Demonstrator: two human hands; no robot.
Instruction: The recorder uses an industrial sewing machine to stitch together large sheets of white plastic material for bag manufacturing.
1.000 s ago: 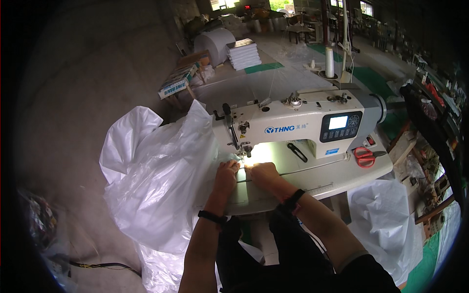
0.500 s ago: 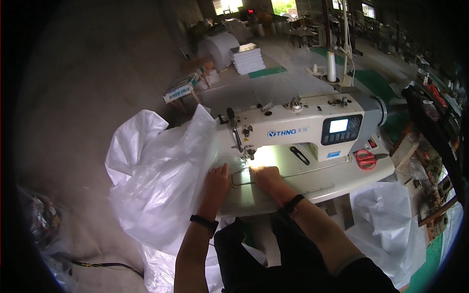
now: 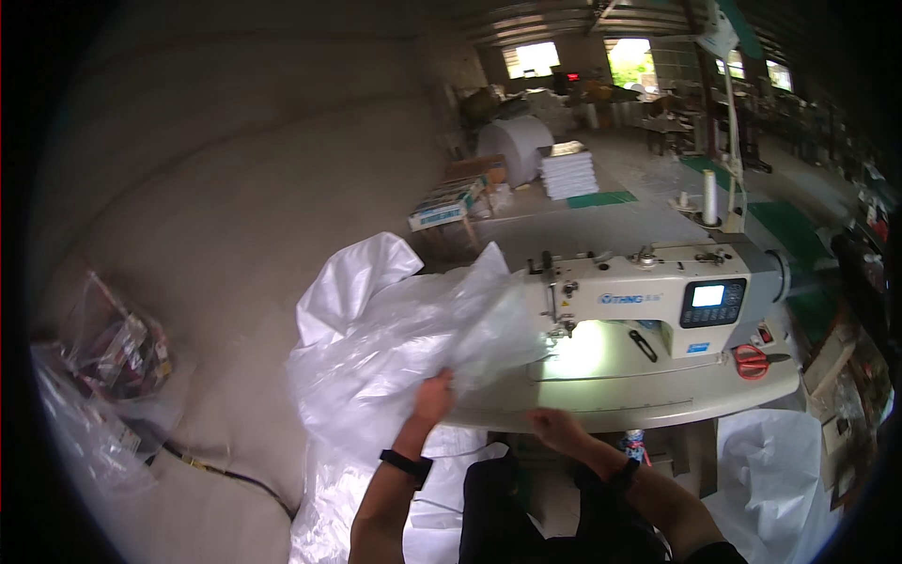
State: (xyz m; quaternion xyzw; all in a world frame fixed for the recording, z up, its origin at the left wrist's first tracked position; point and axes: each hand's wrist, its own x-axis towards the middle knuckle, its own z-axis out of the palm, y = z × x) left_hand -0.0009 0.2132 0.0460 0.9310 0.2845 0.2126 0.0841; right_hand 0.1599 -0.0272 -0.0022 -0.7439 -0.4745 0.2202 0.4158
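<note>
A large bundle of translucent white plastic sheeting drapes over the left end of the sewing machine and hangs down its front. My left hand is closed at the right edge of this sheeting and seems to pinch it; the fingertips are slightly blurred. My right hand is curled into a fist just off the front edge of the machine bed. Whether anything is inside that fist is hidden. Under the machine arm, the lamp lights the needle area.
Red-handled scissors and a black thread snipper lie on the bed. More white sheeting hangs below at right. A thread cone stands behind. Clear bags and a cable lie on the floor at left.
Both hands have drawn back from the needle area toward me. The left hand is now lower along the sheeting, and the right is off the bed's front edge. The view has shifted left.
</note>
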